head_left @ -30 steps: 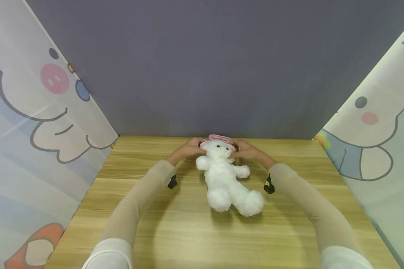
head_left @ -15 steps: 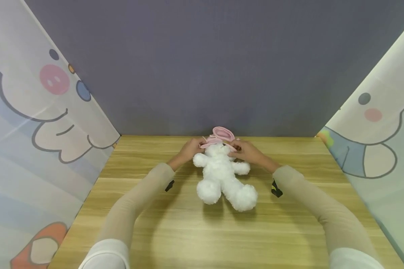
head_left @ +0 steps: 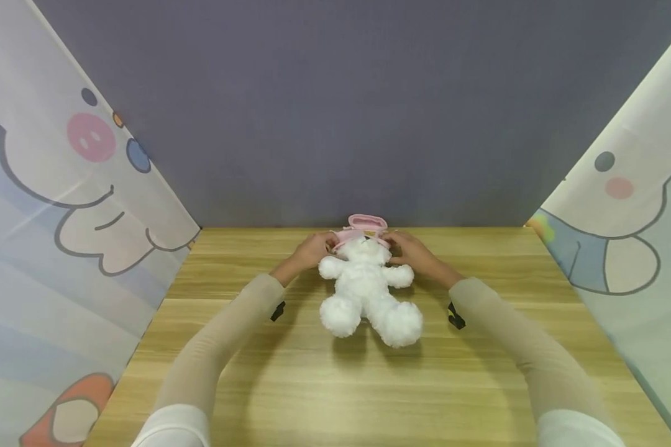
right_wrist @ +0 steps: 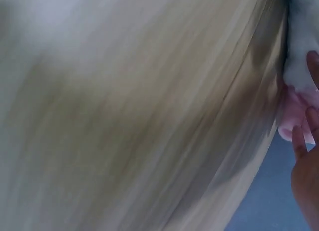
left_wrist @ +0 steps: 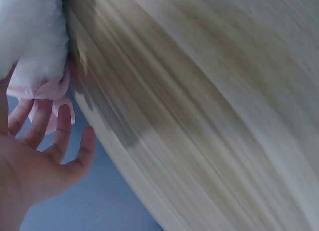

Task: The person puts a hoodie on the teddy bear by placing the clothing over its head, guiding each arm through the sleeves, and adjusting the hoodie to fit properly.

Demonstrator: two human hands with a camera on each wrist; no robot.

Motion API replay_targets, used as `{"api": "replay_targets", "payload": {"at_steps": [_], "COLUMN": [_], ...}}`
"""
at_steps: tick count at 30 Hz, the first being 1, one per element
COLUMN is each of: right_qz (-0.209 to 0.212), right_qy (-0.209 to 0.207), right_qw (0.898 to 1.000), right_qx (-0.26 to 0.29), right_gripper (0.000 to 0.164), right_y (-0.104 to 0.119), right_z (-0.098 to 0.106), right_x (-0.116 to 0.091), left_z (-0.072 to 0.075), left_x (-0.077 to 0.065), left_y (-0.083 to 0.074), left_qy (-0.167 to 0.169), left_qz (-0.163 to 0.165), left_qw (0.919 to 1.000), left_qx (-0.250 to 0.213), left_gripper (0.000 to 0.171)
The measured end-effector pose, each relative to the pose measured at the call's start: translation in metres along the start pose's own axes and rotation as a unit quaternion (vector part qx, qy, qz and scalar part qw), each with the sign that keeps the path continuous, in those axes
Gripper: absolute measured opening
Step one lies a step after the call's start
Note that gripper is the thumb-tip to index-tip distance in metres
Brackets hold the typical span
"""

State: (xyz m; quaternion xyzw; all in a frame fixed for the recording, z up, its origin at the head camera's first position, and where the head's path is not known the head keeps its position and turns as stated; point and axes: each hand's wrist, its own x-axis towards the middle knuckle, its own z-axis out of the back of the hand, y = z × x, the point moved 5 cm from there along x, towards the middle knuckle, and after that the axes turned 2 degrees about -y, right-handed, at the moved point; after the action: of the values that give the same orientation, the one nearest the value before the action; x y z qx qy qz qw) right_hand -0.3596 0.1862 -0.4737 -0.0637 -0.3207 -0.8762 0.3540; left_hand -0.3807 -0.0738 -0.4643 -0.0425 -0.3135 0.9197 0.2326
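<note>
A white plush bear [head_left: 362, 284] lies on its back on the wooden table, legs toward me, near the far edge. Its head carries a pink hat [head_left: 368, 221], tipped so the rim covers the upper face. My left hand [head_left: 312, 250] pinches the hat's left side, and my right hand [head_left: 410, 251] pinches the right side by the cheek. In the left wrist view the fingers [left_wrist: 62, 131] reach under the pink hat [left_wrist: 47, 91], the outer ones spread. The right wrist view catches only part of the right hand [right_wrist: 305, 178], beside white fur [right_wrist: 300, 36] and pink cloth [right_wrist: 293, 114].
The wood-grain table [head_left: 335, 397] stretches toward me. A grey-blue wall [head_left: 335, 112] rises right behind the bear's head. Cartoon-printed curtains [head_left: 28, 205] flank the left side, with another curtain [head_left: 637, 186] on the right. Dark wrist devices [head_left: 455, 316] hang below the sleeves.
The bear has turned straighter, its legs shifting left and slightly away from me. The hat has slid down over its face, covering the eyes. Both hands stay at the hat's sides.
</note>
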Motion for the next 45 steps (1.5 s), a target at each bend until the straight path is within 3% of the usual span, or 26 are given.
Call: {"api": "replay_targets", "payload": {"at_steps": [4, 9, 15, 19, 22, 25, 27, 29, 31, 33, 37, 42, 45], "right_qz": [0.000, 0.025, 0.046, 0.051, 0.041, 0.003, -0.044, -0.086, -0.112, -0.123, -0.144, -0.166, -0.170], "right_qy": [-0.013, -0.034, -0.102, -0.138, -0.109, -0.019, 0.048, 0.097, 0.119, 0.116, 0.093, 0.086, 0.068], "right_qw": [0.998, 0.990, 0.980, 0.976, 0.982, 0.994, 0.994, 0.988, 0.980, 0.975, 0.966, 0.949, 0.946], "right_qx": [-0.059, -0.135, -0.166, -0.163, -0.149, -0.110, -0.089, -0.085, -0.111, -0.141, -0.195, -0.256, -0.268], "right_gripper": [0.044, 0.027, 0.034, 0.022, 0.022, 0.019, 0.018, 0.042, 0.063, 0.074, 0.074, 0.068, 0.057], "right_y": [0.000, 0.005, 0.023, 0.028, 0.030, 0.034, 0.040, 0.046, 0.049, 0.048, 0.043, 0.042, 0.043], "right_z": [-0.005, -0.010, -0.015, -0.018, -0.014, -0.004, 0.004, 0.010, 0.011, 0.010, 0.005, 0.001, -0.001], "right_x": [0.000, 0.000, -0.001, -0.003, -0.001, 0.003, 0.005, 0.007, 0.009, 0.011, 0.013, 0.018, 0.021], "left_z": [-0.004, -0.007, -0.012, -0.017, -0.017, -0.013, -0.007, 0.001, 0.009, 0.013, 0.008, 0.002, 0.001], "left_x": [-0.001, -0.002, -0.007, -0.011, -0.012, -0.010, -0.007, -0.003, 0.001, 0.006, 0.010, 0.006, 0.000], "left_y": [-0.007, -0.022, -0.036, -0.040, -0.038, -0.034, -0.032, -0.033, -0.038, -0.044, -0.054, -0.052, -0.048], "left_qy": [-0.017, -0.025, -0.040, -0.056, -0.066, -0.050, -0.028, -0.001, 0.014, 0.018, 0.017, 0.023, 0.036], "left_qz": [0.006, -0.024, -0.047, -0.050, -0.044, -0.053, -0.071, -0.095, -0.119, -0.135, -0.168, -0.184, -0.188], "left_qw": [0.9988, 0.9933, 0.9868, 0.9846, 0.9874, 0.9920, 0.9932, 0.9920, 0.9896, 0.9870, 0.9821, 0.9810, 0.9810], "left_qx": [0.045, 0.110, 0.150, 0.158, 0.137, 0.104, 0.088, 0.083, 0.080, 0.086, 0.084, 0.057, 0.033], "left_gripper": [0.040, 0.037, 0.035, 0.039, 0.039, 0.035, 0.030, 0.023, 0.020, 0.018, 0.016, 0.018, 0.018]}}
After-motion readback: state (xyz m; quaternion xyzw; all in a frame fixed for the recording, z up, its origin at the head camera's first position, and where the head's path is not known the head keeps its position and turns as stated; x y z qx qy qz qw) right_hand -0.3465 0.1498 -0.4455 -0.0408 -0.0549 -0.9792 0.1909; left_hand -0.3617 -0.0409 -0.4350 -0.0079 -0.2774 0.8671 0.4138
